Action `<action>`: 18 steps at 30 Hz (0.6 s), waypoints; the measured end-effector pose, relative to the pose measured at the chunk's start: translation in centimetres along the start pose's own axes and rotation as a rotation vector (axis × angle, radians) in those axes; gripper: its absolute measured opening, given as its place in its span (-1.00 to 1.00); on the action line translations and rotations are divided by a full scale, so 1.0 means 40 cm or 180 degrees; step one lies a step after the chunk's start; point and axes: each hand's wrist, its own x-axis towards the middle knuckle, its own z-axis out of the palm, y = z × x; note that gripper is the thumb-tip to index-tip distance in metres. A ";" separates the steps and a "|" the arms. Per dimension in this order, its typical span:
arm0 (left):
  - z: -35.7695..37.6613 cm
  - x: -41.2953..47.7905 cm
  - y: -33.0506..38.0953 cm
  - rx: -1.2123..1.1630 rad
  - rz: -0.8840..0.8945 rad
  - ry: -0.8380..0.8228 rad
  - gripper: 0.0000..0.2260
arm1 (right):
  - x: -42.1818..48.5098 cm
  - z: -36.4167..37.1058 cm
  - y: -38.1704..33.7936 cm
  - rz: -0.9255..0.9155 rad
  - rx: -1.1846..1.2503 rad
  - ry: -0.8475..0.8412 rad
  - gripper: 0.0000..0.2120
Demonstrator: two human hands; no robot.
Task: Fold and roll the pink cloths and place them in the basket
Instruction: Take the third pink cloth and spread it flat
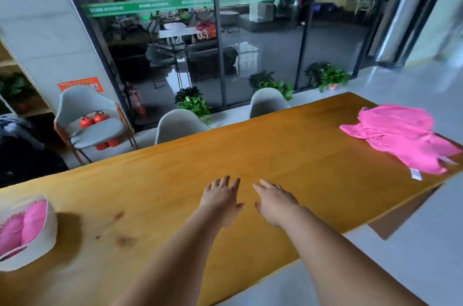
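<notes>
Both arms are stretched out over the long orange-brown wooden desk (155, 188), approx at the middle of its near edge. The left hand (221, 199) is held palm down w/ fingers straight and slightly spread; nothing is gripped. The right hand (274, 201) is likewise laid out flat, palm down, fingers extended, nothing held. The two hands are kept just beside each other, w/ a narrow gap btwn the thumbs. Whether the palms touch the wood cannot be told. A loose pile of bright pink cloths (400, 138) is spread at the desk's right end, w/ white labels seen on its near side, well apart from both hands. A white fabric basket (43, 245) is set at the desk's left end, nr the near edge; rolled pink cloths (27, 223) are packed inside it
</notes>
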 end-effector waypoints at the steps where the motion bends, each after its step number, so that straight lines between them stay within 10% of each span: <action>1: -0.003 0.018 0.043 0.0001 0.0088 0.0001 -0.24 | -0.010 -0.006 0.042 0.0073 0.0027 0.0007 -0.43; 18: 0.008 0.444 0.616 -0.0051 0.1273 -0.0185 -0.26 | 0.029 -0.060 0.663 0.1209 0.0425 0.0144 -0.43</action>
